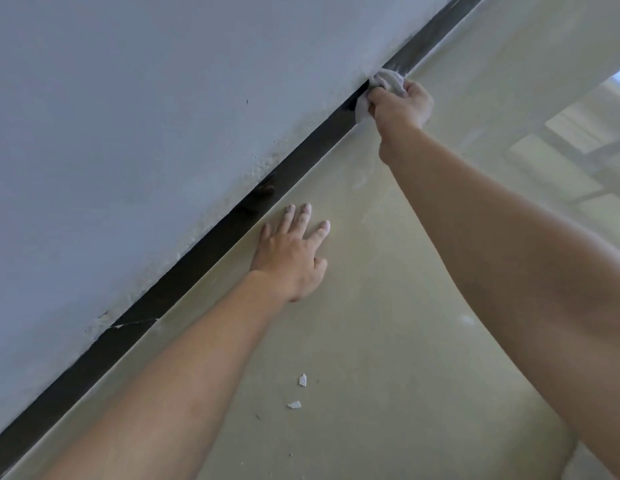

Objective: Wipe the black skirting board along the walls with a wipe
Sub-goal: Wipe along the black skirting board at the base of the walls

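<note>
The black skirting board (204, 247) runs diagonally from the lower left to the upper right, at the foot of a pale grey wall (145, 116). My right hand (402, 105) is stretched far along it and is closed on a crumpled white wipe (388, 81), which presses against the board. My left hand (291, 254) lies flat on the floor beside the board, fingers spread, holding nothing. A crack crosses the board near the lower left (135, 322).
The floor (370, 341) is smooth and beige. Two small white chips (302, 380) (294, 405) lie on it near my left forearm. Bright window light reflects off the floor at the right (578, 133).
</note>
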A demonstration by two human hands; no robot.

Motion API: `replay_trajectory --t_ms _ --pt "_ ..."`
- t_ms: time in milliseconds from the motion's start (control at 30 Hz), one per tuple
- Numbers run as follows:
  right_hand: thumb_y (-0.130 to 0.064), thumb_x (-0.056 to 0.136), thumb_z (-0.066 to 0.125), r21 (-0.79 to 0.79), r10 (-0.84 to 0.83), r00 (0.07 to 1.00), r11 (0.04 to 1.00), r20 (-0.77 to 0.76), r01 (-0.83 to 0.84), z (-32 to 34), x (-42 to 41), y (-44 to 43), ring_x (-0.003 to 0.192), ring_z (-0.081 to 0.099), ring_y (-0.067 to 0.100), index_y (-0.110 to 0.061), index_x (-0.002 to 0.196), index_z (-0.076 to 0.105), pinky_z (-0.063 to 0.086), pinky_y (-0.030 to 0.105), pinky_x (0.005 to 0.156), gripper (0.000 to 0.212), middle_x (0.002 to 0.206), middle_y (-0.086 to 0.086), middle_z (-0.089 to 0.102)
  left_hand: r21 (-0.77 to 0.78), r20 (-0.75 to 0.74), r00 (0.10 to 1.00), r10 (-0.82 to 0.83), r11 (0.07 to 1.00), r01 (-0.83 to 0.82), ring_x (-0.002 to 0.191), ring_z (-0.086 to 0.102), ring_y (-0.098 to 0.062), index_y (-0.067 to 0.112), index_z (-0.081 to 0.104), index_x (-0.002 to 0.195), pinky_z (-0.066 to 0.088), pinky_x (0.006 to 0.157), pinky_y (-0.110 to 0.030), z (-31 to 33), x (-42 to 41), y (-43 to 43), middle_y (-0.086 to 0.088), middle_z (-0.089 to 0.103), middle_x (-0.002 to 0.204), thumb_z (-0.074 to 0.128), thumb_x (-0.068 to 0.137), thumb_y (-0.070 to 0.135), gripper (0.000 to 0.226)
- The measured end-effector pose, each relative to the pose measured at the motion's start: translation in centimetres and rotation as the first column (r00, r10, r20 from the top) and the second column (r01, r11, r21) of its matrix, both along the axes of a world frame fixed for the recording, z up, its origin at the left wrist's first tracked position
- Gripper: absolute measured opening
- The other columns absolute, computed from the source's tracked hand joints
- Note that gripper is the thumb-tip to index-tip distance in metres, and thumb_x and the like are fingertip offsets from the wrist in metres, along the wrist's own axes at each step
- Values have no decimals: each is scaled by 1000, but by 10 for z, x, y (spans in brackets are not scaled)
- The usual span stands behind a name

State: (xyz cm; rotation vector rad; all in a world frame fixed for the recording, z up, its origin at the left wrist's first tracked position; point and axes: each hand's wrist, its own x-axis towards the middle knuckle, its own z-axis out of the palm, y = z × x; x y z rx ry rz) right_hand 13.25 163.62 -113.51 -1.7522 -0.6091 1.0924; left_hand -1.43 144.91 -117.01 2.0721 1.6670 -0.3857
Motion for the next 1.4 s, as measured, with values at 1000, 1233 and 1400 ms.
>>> replay_trajectory --t_ms 1000,1233,1400 --pt "-6 63 81 -30 706 679 689 -201 -724 -17 -42 -94 80 76 23 -20 69 73 64 42 78 17 76 4 76 131 125 927 352 921 -368 148 6 -18 33 36 145 14 118 -35 -11 29 -21 -2 11 161 38 91 17 57" --pt "-3 64 80 50 601 777 796 -184 -604 4 -2 -35 84 76 34 -8 74 73 65 43 74 13 76 14 74 128 145 894 423 888 -441 148 8 -16 35 37 145 11 117 -31 -10 37 -18 1 12 161 39 91 16 57" --pt "-21 69 85 27 613 788 790 -57 -613 2 -18 -63 56 61 3 -21 65 64 55 22 59 21 58 -11 63 142 152 881 448 872 -469 147 11 -17 32 43 142 12 116 -33 -7 40 -16 0 16 160 40 90 12 56"
